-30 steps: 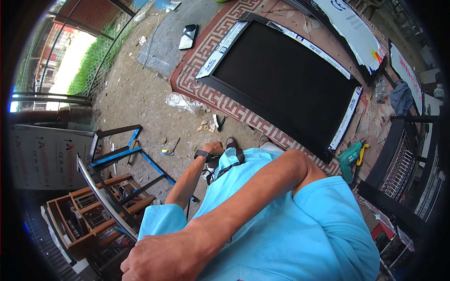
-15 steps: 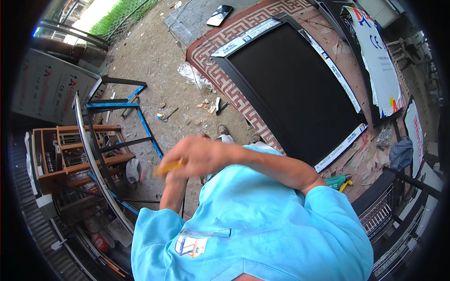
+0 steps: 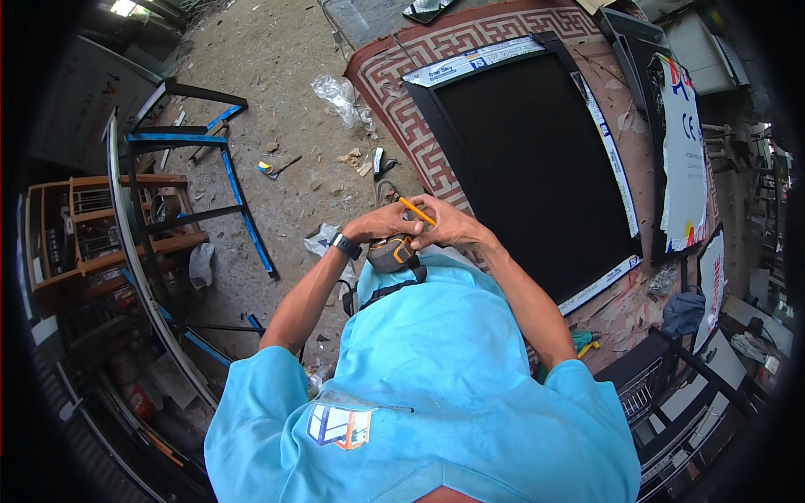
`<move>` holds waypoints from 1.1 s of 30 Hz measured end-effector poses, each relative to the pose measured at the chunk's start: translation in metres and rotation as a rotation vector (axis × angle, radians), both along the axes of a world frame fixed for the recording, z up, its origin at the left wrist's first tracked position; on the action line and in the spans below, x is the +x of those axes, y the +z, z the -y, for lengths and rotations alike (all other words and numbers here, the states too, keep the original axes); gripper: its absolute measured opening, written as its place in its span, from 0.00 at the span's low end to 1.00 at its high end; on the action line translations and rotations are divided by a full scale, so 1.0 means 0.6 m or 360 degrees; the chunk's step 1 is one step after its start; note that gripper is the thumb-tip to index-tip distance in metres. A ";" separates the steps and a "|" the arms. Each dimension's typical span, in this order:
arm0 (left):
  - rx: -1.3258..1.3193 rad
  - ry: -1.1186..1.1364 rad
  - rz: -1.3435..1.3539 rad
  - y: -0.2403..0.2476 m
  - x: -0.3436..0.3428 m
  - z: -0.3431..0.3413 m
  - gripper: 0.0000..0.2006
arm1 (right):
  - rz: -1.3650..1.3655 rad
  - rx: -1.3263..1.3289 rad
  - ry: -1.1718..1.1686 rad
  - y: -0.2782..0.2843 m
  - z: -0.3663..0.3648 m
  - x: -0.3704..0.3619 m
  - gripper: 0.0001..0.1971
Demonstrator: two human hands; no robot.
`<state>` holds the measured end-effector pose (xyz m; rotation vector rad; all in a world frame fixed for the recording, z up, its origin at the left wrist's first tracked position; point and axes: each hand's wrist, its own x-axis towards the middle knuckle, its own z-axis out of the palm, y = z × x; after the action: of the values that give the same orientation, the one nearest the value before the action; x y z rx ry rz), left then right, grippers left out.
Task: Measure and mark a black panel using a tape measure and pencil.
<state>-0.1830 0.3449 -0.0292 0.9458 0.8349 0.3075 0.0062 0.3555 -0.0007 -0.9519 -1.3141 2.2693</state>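
My left hand, with a black watch on its wrist, is in front of my belly with its fingers curled in. Whatever lies inside them is hidden. Close beside it, my right hand is closed on a yellow pencil, which slants up and left between the two hands. Just below the fingers is a dark grey and yellow tape measure, against my blue shirt. My right hand's fingertips touch its upper right side; a black strap hangs under it.
Right of my hands, a dark framed panel with printed tape lies on a patterned red rug. A black and blue metal frame stands left, beside a wooden rack. A green drill lies by my right elbow. Plastic scraps litter the ground.
My hands were crossed at the left, blurred, with something yellow there. They have moved right and now meet in front of my belly. The tape measure has come into sight; the view has shifted.
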 end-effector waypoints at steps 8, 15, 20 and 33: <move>0.0516 -0.0302 -0.0557 0.014 -0.038 -0.151 0.21 | 0.0679 0.0415 -0.0160 0.020 -0.212 0.072 0.08; 0.1113 -0.0013 -0.0646 -0.115 -0.032 -0.285 0.14 | 0.1150 0.0959 -0.0295 -0.077 -0.365 0.100 0.07; 0.1057 -0.0162 -0.0879 -0.097 -0.019 -0.318 0.16 | 0.0990 0.0499 -0.0398 -0.093 -0.393 0.106 0.08; 0.0647 -0.0119 -0.1049 -0.070 -0.014 -0.305 0.20 | 0.0828 0.0938 -0.0213 -0.142 -0.416 0.113 0.15</move>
<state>-0.1914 0.5281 -0.0710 1.4934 1.3634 0.0929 0.0737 0.6051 -0.0858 -1.3820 -1.9078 1.4274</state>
